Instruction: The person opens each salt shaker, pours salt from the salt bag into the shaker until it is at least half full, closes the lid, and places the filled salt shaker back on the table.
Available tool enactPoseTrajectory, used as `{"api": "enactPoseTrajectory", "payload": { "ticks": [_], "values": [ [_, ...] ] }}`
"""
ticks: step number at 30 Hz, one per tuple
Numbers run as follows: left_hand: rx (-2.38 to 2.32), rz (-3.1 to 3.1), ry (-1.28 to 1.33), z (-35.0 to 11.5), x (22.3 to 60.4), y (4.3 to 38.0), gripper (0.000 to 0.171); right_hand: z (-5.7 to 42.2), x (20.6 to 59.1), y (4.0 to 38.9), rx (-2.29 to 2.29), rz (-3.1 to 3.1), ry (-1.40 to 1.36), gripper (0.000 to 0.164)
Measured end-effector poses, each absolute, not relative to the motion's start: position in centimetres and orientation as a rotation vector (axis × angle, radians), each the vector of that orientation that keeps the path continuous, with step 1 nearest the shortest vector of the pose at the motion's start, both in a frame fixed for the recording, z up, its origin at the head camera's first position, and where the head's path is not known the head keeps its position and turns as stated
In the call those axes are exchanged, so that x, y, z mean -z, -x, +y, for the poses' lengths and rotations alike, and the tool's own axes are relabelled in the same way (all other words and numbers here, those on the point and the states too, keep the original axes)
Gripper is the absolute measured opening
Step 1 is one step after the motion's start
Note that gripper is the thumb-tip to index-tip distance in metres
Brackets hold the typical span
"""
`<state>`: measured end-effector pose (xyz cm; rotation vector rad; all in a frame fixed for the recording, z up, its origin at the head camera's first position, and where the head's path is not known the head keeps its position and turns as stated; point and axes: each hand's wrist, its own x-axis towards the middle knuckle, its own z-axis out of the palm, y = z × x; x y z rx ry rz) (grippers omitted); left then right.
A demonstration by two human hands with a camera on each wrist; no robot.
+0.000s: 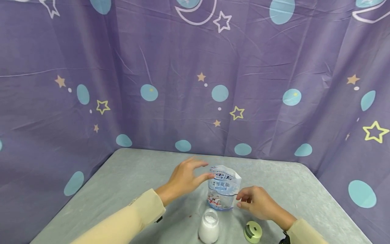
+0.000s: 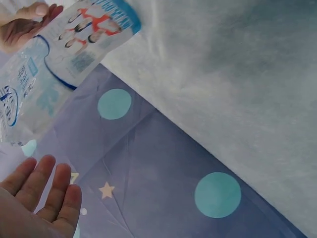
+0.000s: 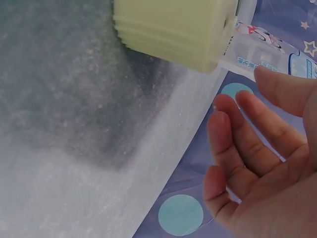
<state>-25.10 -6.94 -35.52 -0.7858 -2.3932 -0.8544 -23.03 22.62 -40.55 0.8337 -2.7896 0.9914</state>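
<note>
A white-and-blue bag of salt (image 1: 223, 189) stands upright on the table; its printed front faces me. My left hand (image 1: 184, 174) is beside the bag's upper left, thumb and fingers spread apart; in the left wrist view its fingers (image 2: 60, 191) hold nothing. At the bag's lower right is my right hand (image 1: 259, 203), its fingers loosely bent. The right wrist view shows these fingers (image 3: 247, 144) around nothing, apart from the bag. In front of the bag stands a clear glass jar (image 1: 209, 227), uncapped, with white salt in it.
A pale green lid (image 1: 253, 232) lies on the table to the right of the jar, below my right hand. Grey-white cloth covers the table (image 1: 128, 179). Behind and beside it hangs a purple curtain (image 1: 182, 101) with stars and blue dots.
</note>
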Motion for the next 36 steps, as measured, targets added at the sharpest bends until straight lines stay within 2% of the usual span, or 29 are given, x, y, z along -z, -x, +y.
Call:
{"api": "enactPoseTrajectory", "payload": {
  "ticks": [17, 30, 36],
  "values": [
    [0.879, -2.420, 0.745, -9.5, 38.2, 23.8, 0.047, 23.3, 40.6, 21.7, -1.035, -2.745, -0.826, 0.016],
    [0.950, -2.449, 0.716, -10.6, 39.9, 22.6, 0.047, 24.1, 40.8, 20.8, -1.041, -2.655, -0.762, 0.007],
    [0.978, -2.451, 0.800, -11.0, 40.7, 22.0, 0.047, 24.3, 40.8, 20.4, -1.098, -2.658, -0.728, 0.011]
  ]
}}
